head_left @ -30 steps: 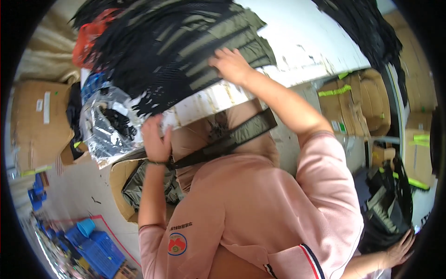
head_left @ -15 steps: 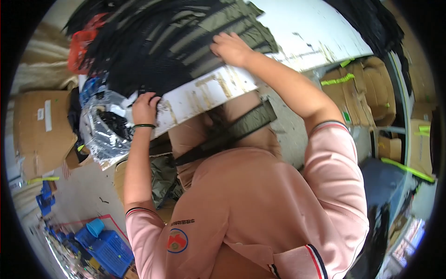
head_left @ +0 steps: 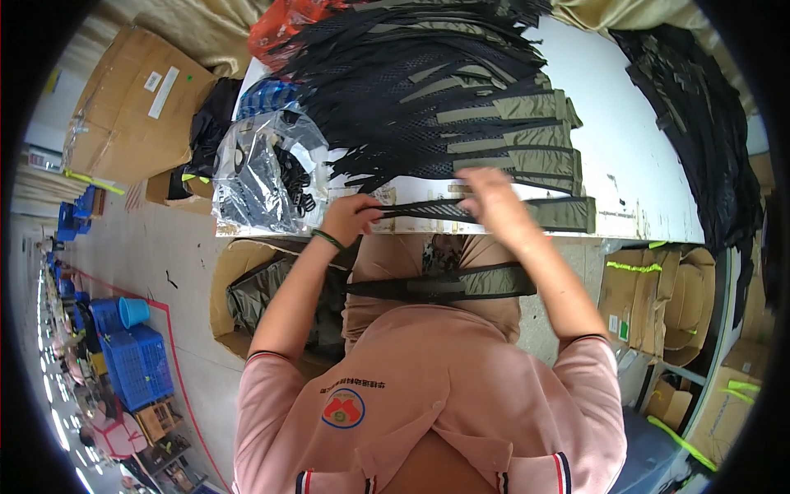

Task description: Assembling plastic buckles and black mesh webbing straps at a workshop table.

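My left hand (head_left: 350, 216) grips the black mesh end of a long strap (head_left: 568, 213) that lies along the near edge of the white table (head_left: 634, 165). My right hand (head_left: 492, 204) is blurred and rests on the middle of that same strap, near its olive end. Behind it lies a big pile of black mesh and olive straps (head_left: 428, 90). Another olive and black strap (head_left: 444, 285) lies across my lap, below the table edge.
A clear plastic bag of black buckles (head_left: 263, 173) sits at the table's left end. An open carton holding olive pieces (head_left: 255, 292) stands by my left leg. Cardboard boxes (head_left: 132, 107) are at far left, more cartons (head_left: 675, 296) at right, blue crates (head_left: 136, 362) on the floor.
Both hands came back from the pile to the table's near edge. The left hand now grips the end of a strap laid along the edge, and the right hand rests on it.
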A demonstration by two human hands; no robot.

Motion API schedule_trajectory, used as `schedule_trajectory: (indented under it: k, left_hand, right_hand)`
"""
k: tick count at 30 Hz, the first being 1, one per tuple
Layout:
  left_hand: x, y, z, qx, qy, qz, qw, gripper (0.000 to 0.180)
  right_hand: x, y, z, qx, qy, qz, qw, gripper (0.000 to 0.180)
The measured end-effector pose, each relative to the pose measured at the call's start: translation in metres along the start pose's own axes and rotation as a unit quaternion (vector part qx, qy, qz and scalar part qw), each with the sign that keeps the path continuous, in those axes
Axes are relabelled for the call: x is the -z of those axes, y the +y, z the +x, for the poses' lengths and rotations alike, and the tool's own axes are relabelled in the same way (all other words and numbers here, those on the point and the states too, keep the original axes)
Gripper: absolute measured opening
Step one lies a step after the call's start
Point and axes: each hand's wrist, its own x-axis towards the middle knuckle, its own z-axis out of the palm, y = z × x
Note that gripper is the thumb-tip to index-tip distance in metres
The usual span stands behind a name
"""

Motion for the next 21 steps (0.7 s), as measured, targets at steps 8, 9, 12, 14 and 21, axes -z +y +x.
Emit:
schedule_trajectory:
  k: [8, 9, 12, 14, 21]
  left_hand:
    - [0.032, -0.005, 0.015, -0.141, 0.146, 0.202, 0.958, 0.012]
    - [0.063, -0.024, 0.019, -0.172, 0.227, 0.251, 0.925, 0.013]
    - [0.107, -0.023, 0.013, -0.010, 0.188, 0.383, 0.904, 0.036]
    - [0.113, -0.015, 0.014, 0.050, 0.131, 0.404, 0.904, 0.050]
    - [0.130, -0.052, 0.007, -0.080, 0.142, 0.461, 0.872, 0.052]
  right_hand:
    - [-0.099, -0.024, 0.034, 0.002, -0.053, 0.282, 0.958, 0.021]
    - [-0.099, -0.027, 0.036, -0.007, -0.059, 0.289, 0.956, 0.018]
    - [-0.097, -0.032, 0.043, 0.043, -0.050, 0.244, 0.968, 0.017]
    - [-0.098, -0.031, 0.048, 0.061, -0.044, 0.214, 0.974, 0.016]
    - [-0.108, -0.033, 0.065, 0.034, -0.072, 0.273, 0.959, 0.015]
